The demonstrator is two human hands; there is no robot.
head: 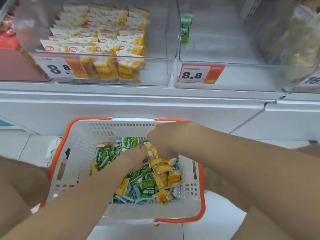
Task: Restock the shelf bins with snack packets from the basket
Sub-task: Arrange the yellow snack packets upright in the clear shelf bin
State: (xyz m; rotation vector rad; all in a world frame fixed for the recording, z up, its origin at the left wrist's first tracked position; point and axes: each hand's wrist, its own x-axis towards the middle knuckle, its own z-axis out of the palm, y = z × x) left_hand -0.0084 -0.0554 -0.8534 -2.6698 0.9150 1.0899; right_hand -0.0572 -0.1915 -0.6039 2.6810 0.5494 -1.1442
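The snack packets (147, 186), green and yellow, lie loose in the white basket (78, 153) near you, below the shelf. Your right hand (166, 139) is clenched on snack packets at the far side of the pile. Your left hand (135, 155) is among them; blur hides its grip. On the far shelf, the left bin (155, 70) holds rows of yellow packs (97, 40). The right bin (242, 75) holds one green packet (186, 27).

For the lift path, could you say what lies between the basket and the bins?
Head view: between basket and bins lies only the bare white shelf ledge.
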